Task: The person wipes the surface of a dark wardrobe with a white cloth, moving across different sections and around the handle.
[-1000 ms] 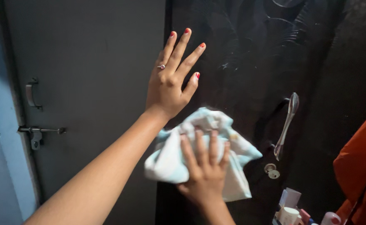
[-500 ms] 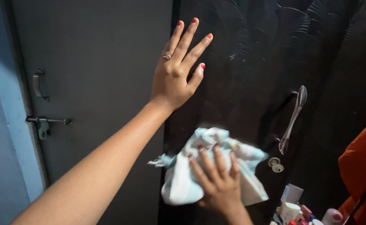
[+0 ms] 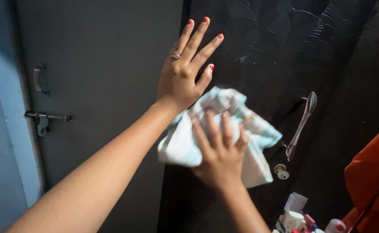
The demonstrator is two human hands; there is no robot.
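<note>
Dark door panel (image 3: 284,64), streaked with wipe marks. Our right hand (image 3: 219,151) presses the pale blue cloth (image 3: 258,142) flat against it, fingers spread over the folds; our left hand (image 3: 185,73), fingers splayed, braces just above-left, beside the lever handle (image 3: 301,125).

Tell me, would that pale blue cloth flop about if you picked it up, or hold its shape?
Probably floppy: the cloth bunches in soft folds under the right hand and its corners droop. It looks light, since spread fingers alone press it to the dark door. It likely slides easily there; the faint arcs above look like wipe marks.
</note>
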